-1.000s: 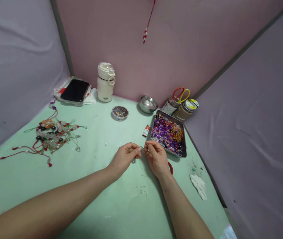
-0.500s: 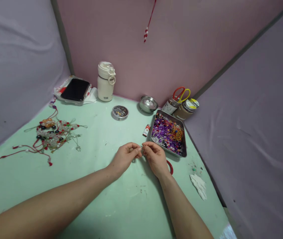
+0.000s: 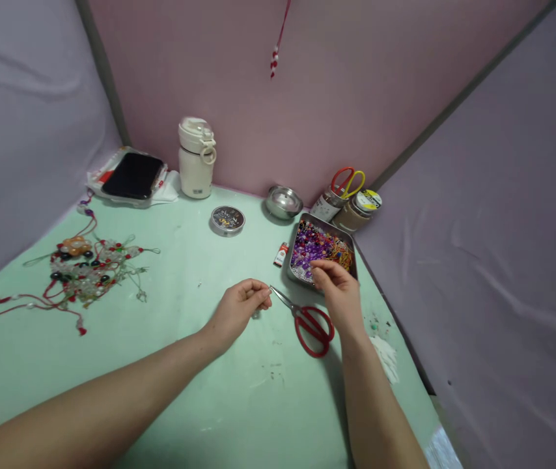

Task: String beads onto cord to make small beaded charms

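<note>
Low over the table, my left hand (image 3: 239,307) is closed in a pinch. What its fingertips hold is too small to make out; a small clear bead-like bit (image 3: 256,314) shows just beneath them. My right hand (image 3: 340,299) is raised over the front of a metal tray (image 3: 357,264), thumb and fingertips pressed together on something I cannot make out. Purple, clear and dark beads (image 3: 310,251) fill the tray, with a tangle of orange-yellow cord (image 3: 341,251) on the right. Red-handled scissors (image 3: 314,331) lie between my hands, their tips by my left fingers.
A pile of beaded pendants (image 3: 87,270) lies at left. Toward the back stand a phone (image 3: 134,176), a cream bottle (image 3: 196,159), a round spool case (image 3: 228,220), a metal bowl (image 3: 284,203) and jars (image 3: 327,205) with scissors. A small box (image 3: 280,254) and white tissue (image 3: 384,359) flank the tray.
My right hand has moved away from my left, up and right to the tray's front, uncovering the red-handled scissors. My left hand keeps its pinch. The view has shifted slightly.
</note>
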